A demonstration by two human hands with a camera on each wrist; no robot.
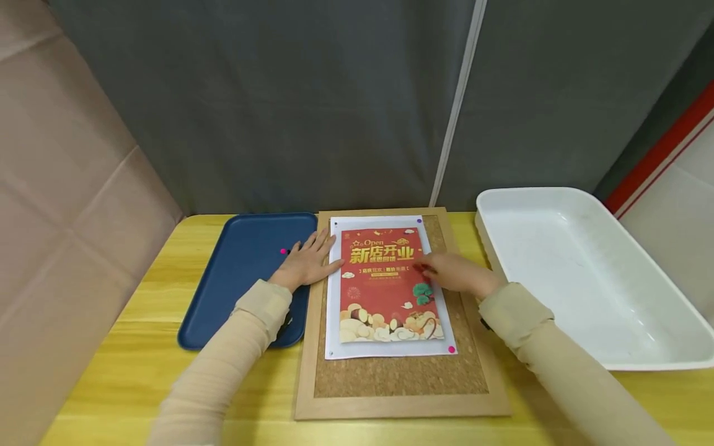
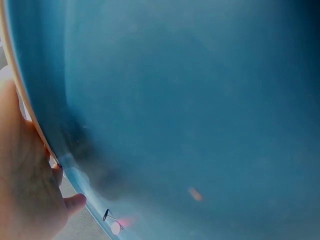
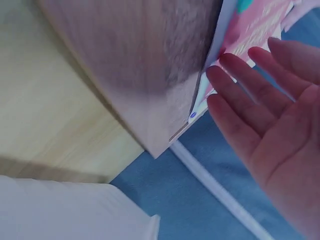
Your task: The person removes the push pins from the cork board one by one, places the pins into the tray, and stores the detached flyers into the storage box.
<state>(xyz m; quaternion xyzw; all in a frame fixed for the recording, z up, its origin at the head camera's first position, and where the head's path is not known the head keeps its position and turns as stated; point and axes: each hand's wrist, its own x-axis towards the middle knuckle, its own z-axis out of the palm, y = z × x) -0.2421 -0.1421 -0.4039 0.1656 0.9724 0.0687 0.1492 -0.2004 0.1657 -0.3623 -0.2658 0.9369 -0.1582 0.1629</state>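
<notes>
A red poster point(image 1: 379, 316) with gold lettering lies over white paper point(image 1: 333, 322) on a wood-framed cork board point(image 1: 401, 378). Pins mark the paper's corners, among them a purple pin point(image 1: 419, 221) and a pink pin point(image 1: 451, 349). With fingers spread, my left hand point(image 1: 305, 263) rests on the board's left frame, its fingertips at the paper's edge. My right hand point(image 1: 449, 271) is over the poster's right side, fingertips at its red surface. In the right wrist view, the fingers point(image 3: 250, 107) look loosely bent, and no held thing shows.
Left of the board is a blue tray point(image 1: 240, 272), partly under my left forearm, with a pink pushpin point(image 1: 283, 251) in it. A deep white tub point(image 1: 586, 266) stands to the right on the yellow wooden table point(image 1: 145, 347). Behind hangs a grey curtain point(image 1: 279, 111).
</notes>
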